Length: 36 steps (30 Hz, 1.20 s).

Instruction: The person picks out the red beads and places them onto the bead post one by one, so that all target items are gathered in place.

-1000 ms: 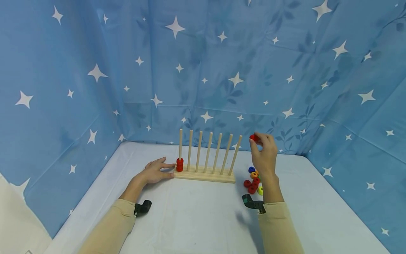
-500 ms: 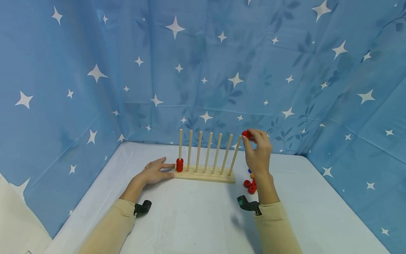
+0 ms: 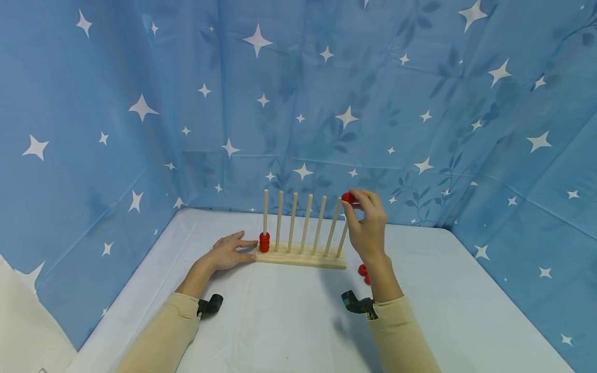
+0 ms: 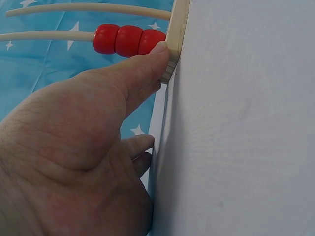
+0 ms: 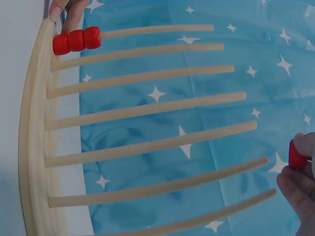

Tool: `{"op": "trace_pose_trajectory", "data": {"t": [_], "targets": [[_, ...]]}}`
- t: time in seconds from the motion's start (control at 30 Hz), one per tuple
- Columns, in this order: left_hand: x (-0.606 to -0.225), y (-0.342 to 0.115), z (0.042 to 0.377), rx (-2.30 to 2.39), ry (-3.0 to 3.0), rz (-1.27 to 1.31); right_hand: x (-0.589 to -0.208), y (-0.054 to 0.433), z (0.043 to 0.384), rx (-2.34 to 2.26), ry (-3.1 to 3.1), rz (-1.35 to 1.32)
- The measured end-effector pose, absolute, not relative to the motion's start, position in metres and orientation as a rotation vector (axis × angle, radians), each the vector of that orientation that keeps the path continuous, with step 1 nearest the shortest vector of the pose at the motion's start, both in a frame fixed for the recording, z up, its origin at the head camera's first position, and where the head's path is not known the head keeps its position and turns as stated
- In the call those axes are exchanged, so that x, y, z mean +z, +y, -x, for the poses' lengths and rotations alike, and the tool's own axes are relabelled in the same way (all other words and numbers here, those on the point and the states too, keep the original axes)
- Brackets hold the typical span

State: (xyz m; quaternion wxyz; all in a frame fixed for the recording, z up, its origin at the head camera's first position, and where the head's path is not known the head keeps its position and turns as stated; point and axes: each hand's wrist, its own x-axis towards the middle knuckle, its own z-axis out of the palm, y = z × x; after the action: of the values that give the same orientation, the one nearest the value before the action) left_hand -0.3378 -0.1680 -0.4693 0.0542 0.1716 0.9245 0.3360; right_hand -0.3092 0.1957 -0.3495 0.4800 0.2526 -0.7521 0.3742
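Observation:
A wooden peg rack [image 3: 300, 259] with a row of upright rods stands on the table. Three red beads [image 4: 129, 40] are stacked on its leftmost rod. My left hand [image 3: 228, 252] holds the left end of the rack's base between thumb and index finger; its other fingers lie on the table behind. My right hand [image 3: 369, 228] pinches a single red bead [image 3: 347, 198] between thumb and fingers, level with the rod tops at the rack's right end. In the right wrist view, this bead [image 5: 297, 154] is apart from the rods.
Loose red beads [image 3: 363, 270] lie on the white table [image 3: 280, 321] right of the rack, partly hidden by my right forearm. A blue star-patterned curtain [image 3: 303, 103] hangs behind and along the sides.
My right hand has moved left with its red bead, from right of the rack to beside its rightmost rod tops. The forearm now covers most of the loose beads. My left hand stays put.

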Motion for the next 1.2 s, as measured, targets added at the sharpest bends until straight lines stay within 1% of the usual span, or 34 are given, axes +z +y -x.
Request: {"op": "trace_pose_trajectory", "data": {"t": [0.5, 1.2], "targets": [[-0.47, -0.169, 0.338, 1.031, 2.8, -0.51, -0.351, 0.175, 0.306, 0.845, -1.862, -0.708], [-0.469, -0.168, 0.337, 1.031, 2.803, -0.467, -0.346, 0.137, 0.307, 0.922, -1.905, -0.781]]}}
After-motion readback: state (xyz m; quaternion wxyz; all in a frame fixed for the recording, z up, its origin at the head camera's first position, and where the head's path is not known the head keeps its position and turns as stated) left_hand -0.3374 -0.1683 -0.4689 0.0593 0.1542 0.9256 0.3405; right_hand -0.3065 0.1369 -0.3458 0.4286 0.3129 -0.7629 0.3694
